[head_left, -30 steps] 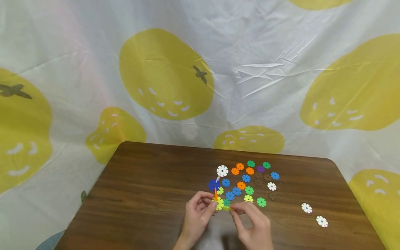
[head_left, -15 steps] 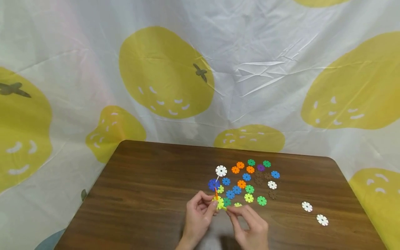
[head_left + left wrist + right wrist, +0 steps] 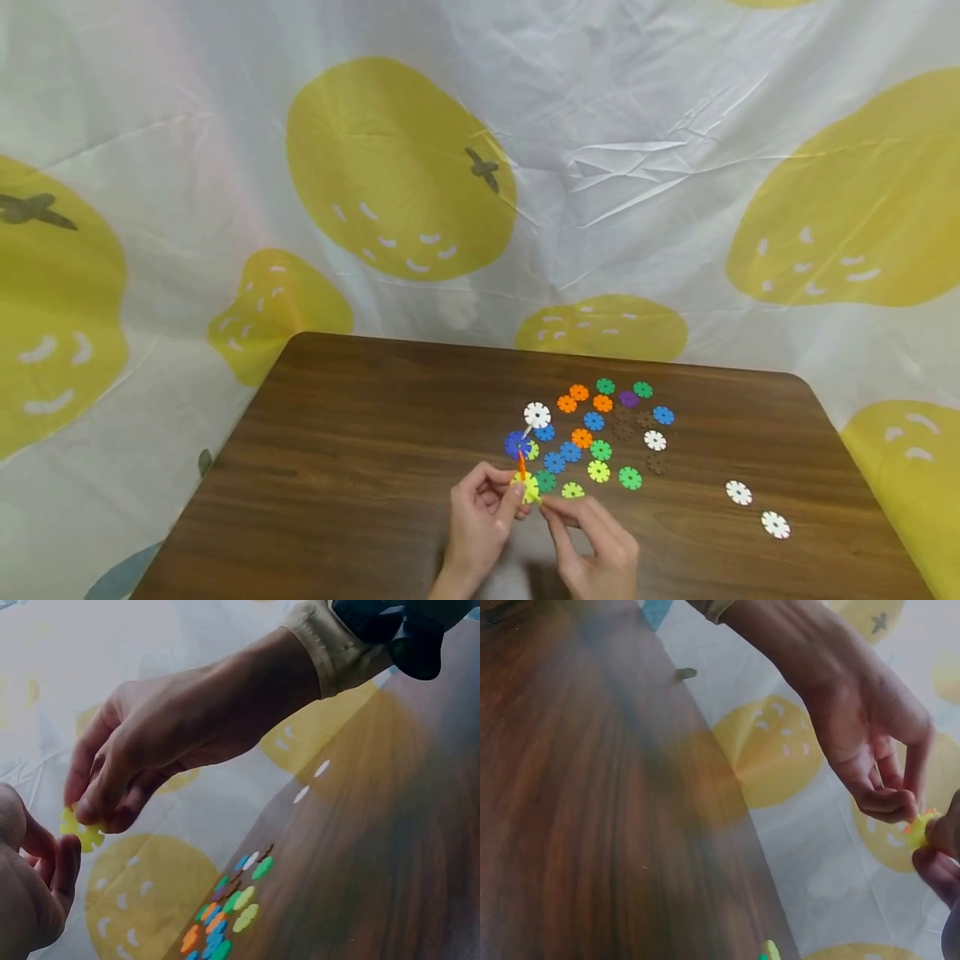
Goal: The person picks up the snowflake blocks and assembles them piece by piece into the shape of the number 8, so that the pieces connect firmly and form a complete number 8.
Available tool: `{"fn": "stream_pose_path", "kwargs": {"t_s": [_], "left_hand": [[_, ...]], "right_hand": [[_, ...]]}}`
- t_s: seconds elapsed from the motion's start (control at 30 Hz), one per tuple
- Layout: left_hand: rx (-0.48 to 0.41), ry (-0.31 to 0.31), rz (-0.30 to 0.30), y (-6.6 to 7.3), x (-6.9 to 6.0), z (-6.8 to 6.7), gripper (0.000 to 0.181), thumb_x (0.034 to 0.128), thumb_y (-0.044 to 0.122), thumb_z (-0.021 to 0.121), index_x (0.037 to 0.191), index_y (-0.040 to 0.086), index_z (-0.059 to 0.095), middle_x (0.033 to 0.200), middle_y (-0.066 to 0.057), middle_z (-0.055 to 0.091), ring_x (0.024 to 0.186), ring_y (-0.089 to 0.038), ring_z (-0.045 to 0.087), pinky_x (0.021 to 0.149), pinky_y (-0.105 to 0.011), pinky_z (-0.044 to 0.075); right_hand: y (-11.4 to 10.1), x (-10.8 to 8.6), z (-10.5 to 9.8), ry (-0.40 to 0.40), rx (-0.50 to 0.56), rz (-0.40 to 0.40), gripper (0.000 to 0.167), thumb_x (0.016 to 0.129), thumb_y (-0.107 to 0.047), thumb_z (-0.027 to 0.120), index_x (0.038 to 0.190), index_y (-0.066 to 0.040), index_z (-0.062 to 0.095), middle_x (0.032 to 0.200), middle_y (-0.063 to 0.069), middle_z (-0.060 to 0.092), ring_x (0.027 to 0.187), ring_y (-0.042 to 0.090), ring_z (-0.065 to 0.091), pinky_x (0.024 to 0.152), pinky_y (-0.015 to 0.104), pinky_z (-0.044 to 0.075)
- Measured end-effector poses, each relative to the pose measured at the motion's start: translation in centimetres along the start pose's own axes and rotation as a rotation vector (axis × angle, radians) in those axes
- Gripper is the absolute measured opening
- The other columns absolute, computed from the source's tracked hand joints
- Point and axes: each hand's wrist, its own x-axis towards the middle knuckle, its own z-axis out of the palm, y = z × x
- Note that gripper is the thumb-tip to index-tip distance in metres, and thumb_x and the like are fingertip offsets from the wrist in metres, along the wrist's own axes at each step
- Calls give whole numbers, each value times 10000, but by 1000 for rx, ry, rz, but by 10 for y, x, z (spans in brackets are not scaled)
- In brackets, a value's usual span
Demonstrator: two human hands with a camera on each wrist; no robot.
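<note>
In the head view, my left hand [image 3: 478,515] grips a yellow notched snowflake disc [image 3: 528,480]. It belongs to a chain with an orange disc [image 3: 522,463] seen edge-on, a blue disc [image 3: 517,445], a pale edge-on disc [image 3: 527,431] and a white disc [image 3: 537,415] at the far end. My right hand [image 3: 598,546] pinches a second yellow disc [image 3: 534,497], turned edge-on against the first. Whether their slots are fully joined cannot be told. The left wrist view shows yellow plastic [image 3: 82,831] between both hands' fingertips, partly hidden by fingers.
Beyond the hands, several loose discs in green, orange, blue, brown, purple, yellow and white lie on the brown wooden table [image 3: 360,450]. Two white discs [image 3: 738,492] lie apart at the right. A lemon-print curtain [image 3: 442,317] hangs behind the table's back edge.
My right hand has moved slightly left, bringing its yellow disc against the one in my left hand. A yellow disc on the table has come into sight beside the right fingers.
</note>
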Motion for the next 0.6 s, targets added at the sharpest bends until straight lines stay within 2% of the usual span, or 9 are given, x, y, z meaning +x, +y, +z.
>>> {"fn": "stream_pose_path", "kwargs": {"t_s": [0.1, 0.17, 0.23, 0.33, 0.37, 0.43, 0.5, 0.6], "left_hand": [[13, -13, -10, 1, 4, -1, 119, 876, -125, 652, 965, -163, 581, 848, -355, 643, 640, -43, 648, 602, -249, 614], [16, -13, -12, 2, 6, -5, 136, 883, -110, 654, 989, -155, 580, 854, -343, 628, 655, -51, 649, 618, -249, 616], [6, -2, -17, 3, 7, -8, 152, 892, -100, 647, 1012, -154, 571, 859, -331, 617, 667, -59, 651, 625, -245, 613], [-11, 29, -22, 4, 8, -11, 174, 904, -89, 634, 1042, -157, 552, 871, -264, 624, 681, -70, 653, 626, -227, 598], [-17, 38, -18, 4, 8, -12, 184, 906, -88, 631, 1053, -161, 546, 878, -243, 626, 688, -73, 652, 626, -218, 589], [-30, 51, -20, 6, 8, -13, 204, 912, -84, 626, 1075, -168, 539, 901, -193, 626, 706, -72, 648, 633, -207, 577], [-39, 56, -14, 7, 7, -14, 216, 916, -84, 620, 1090, -178, 534, 918, -155, 625, 727, -76, 645, 640, -207, 574], [-50, 57, -16, 7, 6, -15, 220, 915, -96, 614, 1099, -189, 539, 926, -102, 631, 743, -68, 636, 648, -194, 570]], "right_hand": [[19, -8, -5, -94, -14, 2, 216, 974, -215, 691, 962, -3, 735, 866, 86, 724, 739, 156, 692, 737, 131, 567], [31, -13, -10, -160, -49, 34, 156, 912, -125, 750, 1031, -27, 726, 960, 73, 726, 817, 164, 689, 795, 126, 555], [43, -15, -16, -213, -133, 81, 291, 800, 8, 798, 1076, -33, 713, 1018, 65, 710, 856, 180, 678, 795, 162, 566], [60, -17, -28, -277, -293, 236, 496, 653, 142, 825, 1099, -35, 701, 1043, 80, 670, 866, 223, 677, 741, 272, 603], [66, -18, -32, -292, -336, 282, 507, 647, 148, 831, 1102, -32, 698, 1043, 94, 655, 857, 239, 677, 715, 323, 611], [77, -19, -39, -329, -412, 384, 496, 661, 123, 846, 1110, -27, 695, 1043, 125, 631, 854, 274, 672, 685, 378, 601], [87, -21, -46, -370, -440, 484, 461, 708, 86, 834, 1134, -17, 691, 1055, 164, 611, 857, 293, 666, 669, 394, 575], [98, -23, -53, -449, -475, 612, 424, 769, 29, 805, 1171, 1, 673, 1066, 196, 589, 845, 282, 655, 671, 360, 525]]}}
